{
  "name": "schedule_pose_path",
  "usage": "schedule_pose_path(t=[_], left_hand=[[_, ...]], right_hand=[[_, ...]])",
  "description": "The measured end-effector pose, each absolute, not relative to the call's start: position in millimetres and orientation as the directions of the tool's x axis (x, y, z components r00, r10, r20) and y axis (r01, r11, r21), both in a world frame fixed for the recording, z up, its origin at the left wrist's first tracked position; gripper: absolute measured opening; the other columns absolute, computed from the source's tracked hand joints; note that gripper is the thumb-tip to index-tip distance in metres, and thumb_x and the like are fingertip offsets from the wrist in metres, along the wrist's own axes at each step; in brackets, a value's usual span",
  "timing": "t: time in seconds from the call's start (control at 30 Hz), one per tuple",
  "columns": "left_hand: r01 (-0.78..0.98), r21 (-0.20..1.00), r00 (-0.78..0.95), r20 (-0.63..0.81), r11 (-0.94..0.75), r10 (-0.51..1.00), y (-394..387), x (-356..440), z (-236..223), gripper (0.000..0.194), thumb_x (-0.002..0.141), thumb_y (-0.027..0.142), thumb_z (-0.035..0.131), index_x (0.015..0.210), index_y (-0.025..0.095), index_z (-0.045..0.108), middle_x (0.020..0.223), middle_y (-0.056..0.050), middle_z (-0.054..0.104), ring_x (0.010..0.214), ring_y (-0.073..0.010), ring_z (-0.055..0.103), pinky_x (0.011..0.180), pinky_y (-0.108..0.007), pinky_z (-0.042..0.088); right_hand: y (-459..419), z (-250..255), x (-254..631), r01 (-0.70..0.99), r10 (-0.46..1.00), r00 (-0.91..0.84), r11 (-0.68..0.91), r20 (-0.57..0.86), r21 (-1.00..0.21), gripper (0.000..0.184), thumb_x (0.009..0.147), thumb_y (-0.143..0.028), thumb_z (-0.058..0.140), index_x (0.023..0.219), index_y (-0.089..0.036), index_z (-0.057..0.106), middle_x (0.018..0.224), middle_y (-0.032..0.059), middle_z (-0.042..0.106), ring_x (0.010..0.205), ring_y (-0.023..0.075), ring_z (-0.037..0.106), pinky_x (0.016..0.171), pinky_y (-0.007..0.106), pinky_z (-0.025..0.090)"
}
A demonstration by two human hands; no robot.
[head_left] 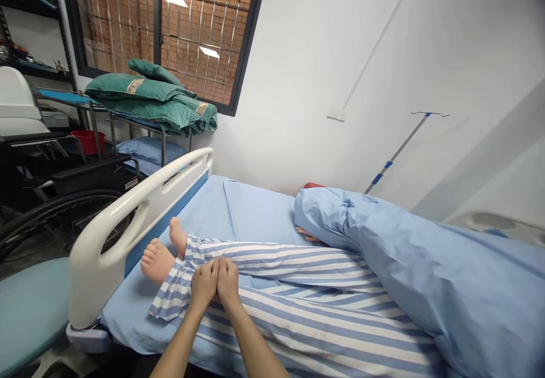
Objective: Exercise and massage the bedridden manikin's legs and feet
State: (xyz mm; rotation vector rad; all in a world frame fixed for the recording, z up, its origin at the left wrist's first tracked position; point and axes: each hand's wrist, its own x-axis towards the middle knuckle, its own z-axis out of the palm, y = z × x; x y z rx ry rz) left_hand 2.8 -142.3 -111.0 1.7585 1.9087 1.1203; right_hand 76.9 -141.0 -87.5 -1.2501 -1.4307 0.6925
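Note:
A figure in blue-and-white striped trousers [298, 304] lies on a hospital bed, its bare feet [159, 256] near the white footboard [128, 219]. My left hand [204, 282] and my right hand [229, 280] rest side by side on the lower leg of the near trouser leg, just above the ankle. Both hands curl their fingers down over the striped cloth. A light blue quilt [426, 264] is pushed back over the figure's upper body, leaving the legs bare of cover.
The bed sheet [238, 208] is light blue. Folded green bedding [153, 97] lies on a trolley under the barred window. A wheelchair [63, 196] stands left of the footboard, a teal seat [29, 310] nearer me. An IV pole [400, 151] leans by the wall.

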Motion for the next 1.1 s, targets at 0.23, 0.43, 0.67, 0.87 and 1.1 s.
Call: schedule_pose_path(t=[0.23, 0.43, 0.67, 0.87, 1.1], left_hand=[[0.762, 0.644, -0.15, 0.265, -0.059, 0.953, -140, -1, -119, 0.038, 0.087, 0.033, 0.029, 0.093, 0.018, 0.064, 0.093, -0.008, 0.068, 0.087, -0.0198, 0.06, 0.079, -0.028, 0.039], [0.805, 0.592, -0.107, 0.206, -0.037, 0.973, -146, -1, -97, 0.036, 0.088, 0.032, 0.03, 0.083, 0.02, 0.063, 0.084, -0.006, 0.069, 0.08, -0.0183, 0.061, 0.069, -0.025, 0.037], [0.831, 0.555, -0.125, 0.123, 0.036, 0.984, -150, 3, -90, 0.027, 0.084, 0.033, 0.036, 0.077, 0.021, 0.059, 0.077, -0.005, 0.068, 0.074, -0.0193, 0.06, 0.06, -0.025, 0.031], [0.649, 0.76, -0.183, 0.153, 0.003, 0.971, -141, 9, -84, 0.031, 0.08, 0.037, 0.039, 0.057, 0.019, 0.048, 0.058, -0.001, 0.057, 0.059, -0.0135, 0.05, 0.057, -0.023, 0.031], [0.231, 0.97, -0.28, 0.137, -0.072, 0.95, -143, 47, -69, 0.036, 0.075, 0.046, 0.04, 0.051, 0.02, 0.036, 0.046, 0.004, 0.04, 0.05, -0.0104, 0.038, 0.05, -0.022, 0.031]], right_hand=[[-143, -86, 73, 0.414, 0.93, 0.132, 0.263, 0.344, -0.872, 0.04, 0.087, -0.035, 0.032, 0.056, -0.016, 0.049, 0.053, 0.0003, 0.051, 0.051, 0.0119, 0.043, 0.05, 0.023, 0.029], [-148, -65, 85, 0.593, 0.918, 0.09, 0.262, 0.386, -0.761, 0.039, 0.087, -0.034, 0.035, 0.055, -0.017, 0.049, 0.049, -0.0009, 0.049, 0.047, 0.0111, 0.041, 0.049, 0.025, 0.022], [-148, -83, 91, 0.673, 0.919, 0.172, 0.153, 0.354, -0.724, 0.04, 0.089, -0.033, 0.032, 0.058, -0.018, 0.051, 0.053, 0.0023, 0.056, 0.051, 0.0138, 0.048, 0.05, 0.026, 0.02], [-146, -88, 93, 0.592, 0.931, 0.168, 0.168, 0.324, -0.789, 0.041, 0.09, -0.034, 0.031, 0.059, -0.019, 0.053, 0.056, 0.0031, 0.058, 0.053, 0.0146, 0.05, 0.051, 0.026, 0.024], [-143, -83, 108, 0.178, 0.942, 0.225, 0.212, 0.249, -0.961, 0.04, 0.088, -0.038, 0.032, 0.056, -0.017, 0.046, 0.054, -0.0002, 0.05, 0.053, 0.0119, 0.044, 0.05, 0.022, 0.031]])
